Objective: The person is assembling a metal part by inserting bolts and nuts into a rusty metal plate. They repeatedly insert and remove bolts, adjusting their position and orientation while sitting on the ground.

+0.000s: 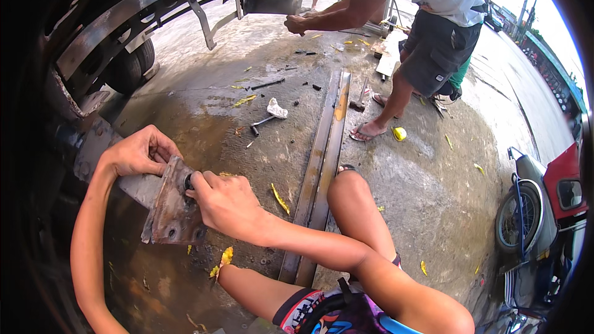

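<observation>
Your right hand (228, 204) pinches a dark round part (188, 182) at the rusty plate (172, 205); your left hand (139, 152) curls by its upper edge, hold unclear. Right of the plate, concrete (263, 158) leaves room up to the steel channel (323, 154).

Rusty holed bracket (168, 201), tilted, dark round fastener (188, 182) against it

Open-air repair spot: vehicle chassis (117, 25), hammer (357, 106) on stained concrete (427, 192).

Rough, matt, rusty metal plate (176, 209)
</observation>
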A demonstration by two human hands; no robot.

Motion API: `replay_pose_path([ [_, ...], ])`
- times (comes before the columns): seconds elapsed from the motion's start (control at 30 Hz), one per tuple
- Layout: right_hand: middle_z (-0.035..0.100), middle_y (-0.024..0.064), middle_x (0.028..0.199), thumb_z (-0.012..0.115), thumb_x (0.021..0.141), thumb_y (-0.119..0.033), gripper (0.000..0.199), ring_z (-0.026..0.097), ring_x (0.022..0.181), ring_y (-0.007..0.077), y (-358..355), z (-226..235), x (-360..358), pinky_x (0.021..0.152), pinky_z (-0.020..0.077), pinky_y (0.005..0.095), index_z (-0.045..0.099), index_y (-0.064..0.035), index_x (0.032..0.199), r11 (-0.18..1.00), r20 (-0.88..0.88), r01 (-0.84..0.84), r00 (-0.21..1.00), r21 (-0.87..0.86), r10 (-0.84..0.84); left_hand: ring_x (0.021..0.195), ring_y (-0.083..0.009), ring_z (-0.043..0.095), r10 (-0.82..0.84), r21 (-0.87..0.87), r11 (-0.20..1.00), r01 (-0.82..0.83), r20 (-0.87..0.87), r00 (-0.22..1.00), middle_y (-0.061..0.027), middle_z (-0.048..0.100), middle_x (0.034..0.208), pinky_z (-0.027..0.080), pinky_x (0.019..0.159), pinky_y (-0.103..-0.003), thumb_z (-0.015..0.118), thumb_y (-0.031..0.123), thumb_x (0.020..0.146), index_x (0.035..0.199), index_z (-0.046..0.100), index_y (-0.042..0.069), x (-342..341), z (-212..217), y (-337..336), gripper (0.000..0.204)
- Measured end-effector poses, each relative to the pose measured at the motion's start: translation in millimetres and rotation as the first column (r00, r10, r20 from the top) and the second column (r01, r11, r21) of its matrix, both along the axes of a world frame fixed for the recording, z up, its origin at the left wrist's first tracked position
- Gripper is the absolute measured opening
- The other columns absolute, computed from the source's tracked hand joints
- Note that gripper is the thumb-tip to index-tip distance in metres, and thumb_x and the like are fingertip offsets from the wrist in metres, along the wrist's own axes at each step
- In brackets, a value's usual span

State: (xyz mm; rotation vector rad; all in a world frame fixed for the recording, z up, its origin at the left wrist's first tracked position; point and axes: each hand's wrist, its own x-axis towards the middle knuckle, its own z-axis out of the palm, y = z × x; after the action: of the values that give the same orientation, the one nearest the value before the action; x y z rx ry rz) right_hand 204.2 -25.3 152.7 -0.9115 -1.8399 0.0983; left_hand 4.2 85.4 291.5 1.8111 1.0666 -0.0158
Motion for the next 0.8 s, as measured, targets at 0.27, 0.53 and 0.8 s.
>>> replay_pose_path([
  [0.27,0.059,0.0138,0.076,0.070,0.091,-0.014,0.022,0.067,0.065,0.0361,-1.8,0.5,1.0,0.053,0.0507,0.0453,0.053,-0.0016,0.096,1.000,-0.024,-0.009,1.000,0.003,0.009,0.078,-0.0049,0.067,0.030,-0.011,1.000,-0.029,0.024,0.999,-0.0020,0.073,0.087,0.052,0.070,-0.020,0.085,0.000,0.071,0.105,0.073,-0.005,6.2,4.1,-1.5,0.036],
  [0.53,0.060,0.0137,0.076,0.070,0.092,-0.015,0.021,0.066,0.065,0.0365,-0.3,-2.0,2.4,0.053,0.0506,0.0459,0.053,-0.0023,0.097,0.999,-0.021,-0.030,0.999,-0.015,0.030,0.086,-0.0099,0.067,-0.052,0.048,0.998,0.051,0.010,0.999,-0.0042,0.075,0.098,0.054,0.078,-0.026,0.079,0.012,0.084,0.110,0.073,-0.004,1.3,-0.1,1.9,0.031],
  [0.8,0.060,0.0138,0.075,0.070,0.092,-0.014,0.021,0.066,0.066,0.0361,1.1,-1.2,4.7,0.053,0.0507,0.0458,0.053,-0.0025,0.096,1.000,-0.037,-0.018,0.999,-0.004,0.018,0.092,-0.0131,0.070,-0.059,0.004,0.998,0.059,-0.017,0.998,-0.0065,0.076,0.102,0.056,0.083,-0.029,0.078,0.019,0.089,0.113,0.075,-0.003,1.9,2.2,9.9,0.033],
])
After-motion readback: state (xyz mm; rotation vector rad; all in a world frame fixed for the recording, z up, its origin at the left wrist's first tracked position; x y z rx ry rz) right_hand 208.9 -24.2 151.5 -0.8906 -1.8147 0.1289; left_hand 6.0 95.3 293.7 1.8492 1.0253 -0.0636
